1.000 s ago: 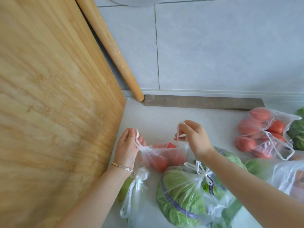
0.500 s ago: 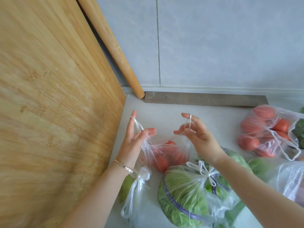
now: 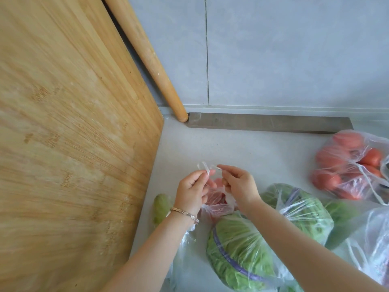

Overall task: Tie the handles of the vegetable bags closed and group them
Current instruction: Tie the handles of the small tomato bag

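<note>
I am bringing my left hand [image 3: 192, 189] and right hand [image 3: 239, 185] together, each pinching one handle of the small tomato bag [image 3: 216, 202] on the surface [image 3: 263, 148]; a moment ago they were spread apart, so the knot is starting.

Small tomato bag [image 3: 216, 204], handles [image 3: 205, 168] raised.
</note>
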Demonstrator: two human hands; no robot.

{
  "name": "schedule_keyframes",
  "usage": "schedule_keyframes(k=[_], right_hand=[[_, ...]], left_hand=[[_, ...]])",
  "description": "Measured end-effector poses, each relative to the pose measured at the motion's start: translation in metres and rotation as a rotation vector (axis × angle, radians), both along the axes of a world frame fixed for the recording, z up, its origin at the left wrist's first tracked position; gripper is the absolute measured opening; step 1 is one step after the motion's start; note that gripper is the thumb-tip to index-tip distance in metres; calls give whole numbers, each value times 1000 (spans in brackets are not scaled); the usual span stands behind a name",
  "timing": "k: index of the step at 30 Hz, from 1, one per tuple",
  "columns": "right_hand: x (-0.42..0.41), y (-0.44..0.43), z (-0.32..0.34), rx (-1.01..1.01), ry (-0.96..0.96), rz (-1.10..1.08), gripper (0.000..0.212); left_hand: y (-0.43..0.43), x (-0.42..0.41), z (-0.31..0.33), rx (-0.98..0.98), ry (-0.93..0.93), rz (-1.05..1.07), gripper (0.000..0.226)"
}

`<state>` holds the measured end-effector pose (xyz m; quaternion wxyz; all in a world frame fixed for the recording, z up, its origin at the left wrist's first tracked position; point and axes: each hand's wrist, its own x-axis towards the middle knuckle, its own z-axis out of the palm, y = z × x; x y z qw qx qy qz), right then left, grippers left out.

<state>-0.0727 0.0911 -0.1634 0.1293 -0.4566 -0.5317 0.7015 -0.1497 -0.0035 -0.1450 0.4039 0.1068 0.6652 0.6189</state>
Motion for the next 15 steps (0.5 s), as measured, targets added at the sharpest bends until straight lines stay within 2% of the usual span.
schedule_keyframes(k=[3,6,10,12,15], right_hand=[[4,-8,0,-95,50,-71,14],[7,-13,2,-201,107,-57,10],[16,-15,-5,-313,192,21,24],[20,-13,-10,-354,247,49,26],[22,-13,-6,-299,244,102,28]], left_hand=[[-1,2,-1,-9,-20,-38,13],[1,3,-2,-52,-90,-36,19],[1,-2,-4,-89,-258,-93,23],[1,-3,-4,-115,-274,-164,6],[2,-4,-2,-194,-253,-150,13]])
